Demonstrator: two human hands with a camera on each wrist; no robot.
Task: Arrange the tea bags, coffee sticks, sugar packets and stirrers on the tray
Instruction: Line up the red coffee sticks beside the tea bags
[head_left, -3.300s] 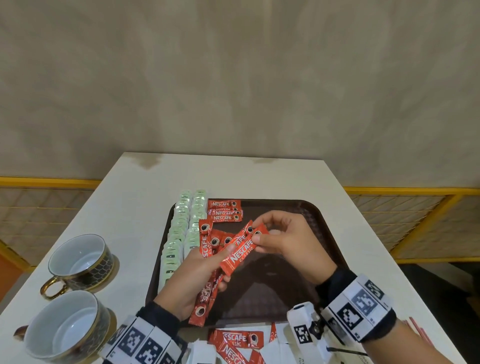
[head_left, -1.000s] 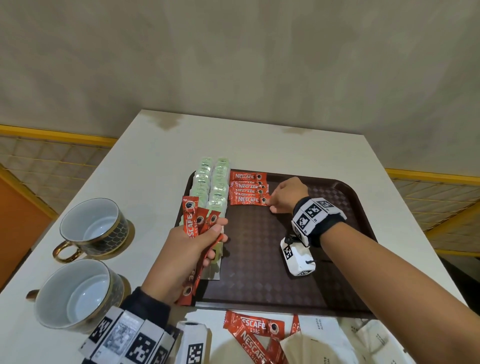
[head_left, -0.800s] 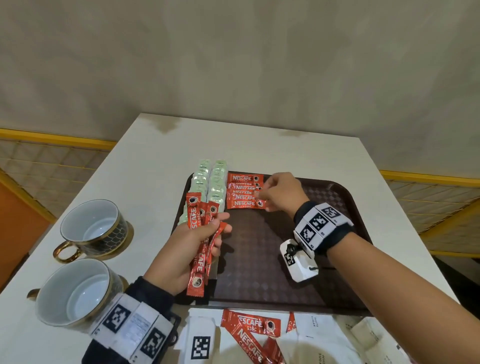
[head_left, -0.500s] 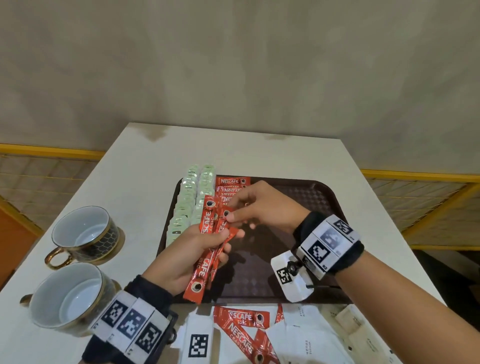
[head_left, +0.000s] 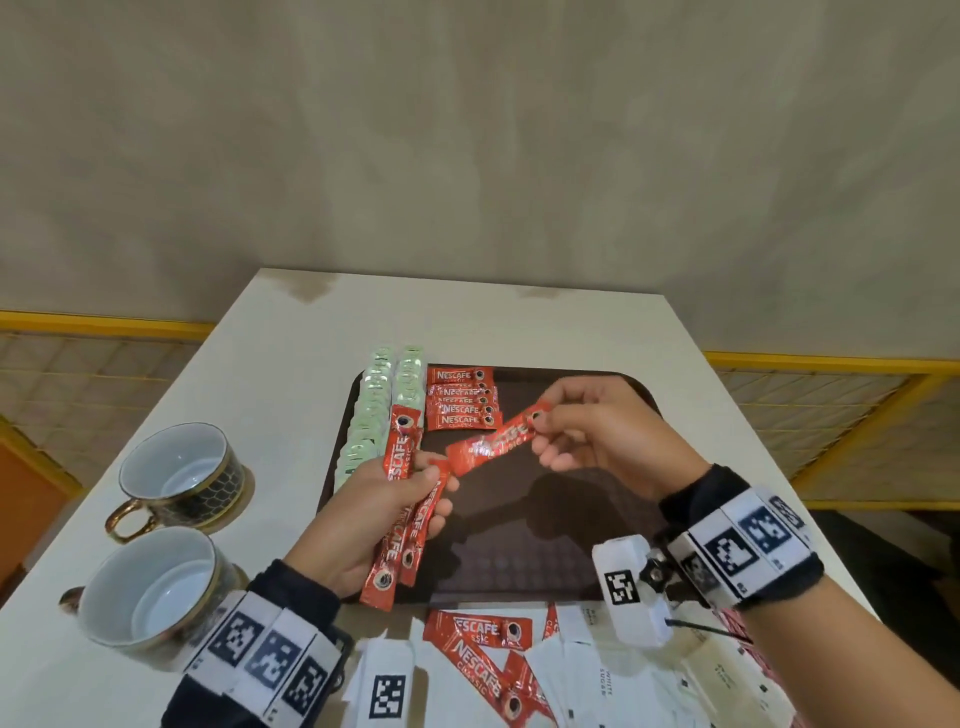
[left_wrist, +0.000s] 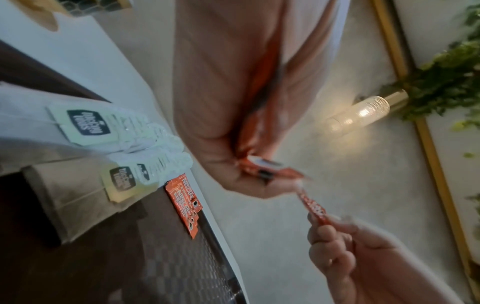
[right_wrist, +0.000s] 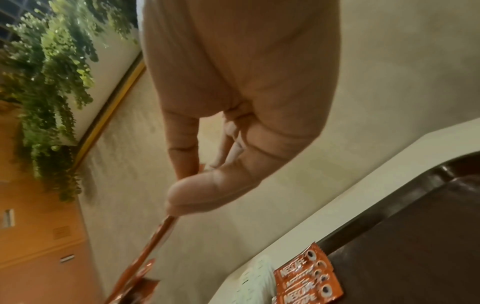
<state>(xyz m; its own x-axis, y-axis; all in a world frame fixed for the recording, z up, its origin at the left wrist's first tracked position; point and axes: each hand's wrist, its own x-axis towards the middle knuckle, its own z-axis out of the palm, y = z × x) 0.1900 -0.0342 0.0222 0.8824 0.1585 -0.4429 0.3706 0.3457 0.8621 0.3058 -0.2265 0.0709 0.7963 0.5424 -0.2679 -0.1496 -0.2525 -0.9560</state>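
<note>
The coffee-stick step is in hand: at frame centre, above the tray (head_left: 644, 387), the right hand (head_left: 597, 436) pinches one coffee stick (head_left: 493, 441) by its end while the left hand (head_left: 363, 514) grips the remaining bundle (head_left: 400, 499), so the next move probably calls for laying that stick beside the coffee row (head_left: 462, 397) at the tray's upper left.

The head view looked down from above at the tray (head_left: 519, 577) in the lower centre. Both wrist views sat close behind the fingers, tilted, sharing the tray's far-left corner and its coffee stick row (left_wrist: 187, 207).
</note>
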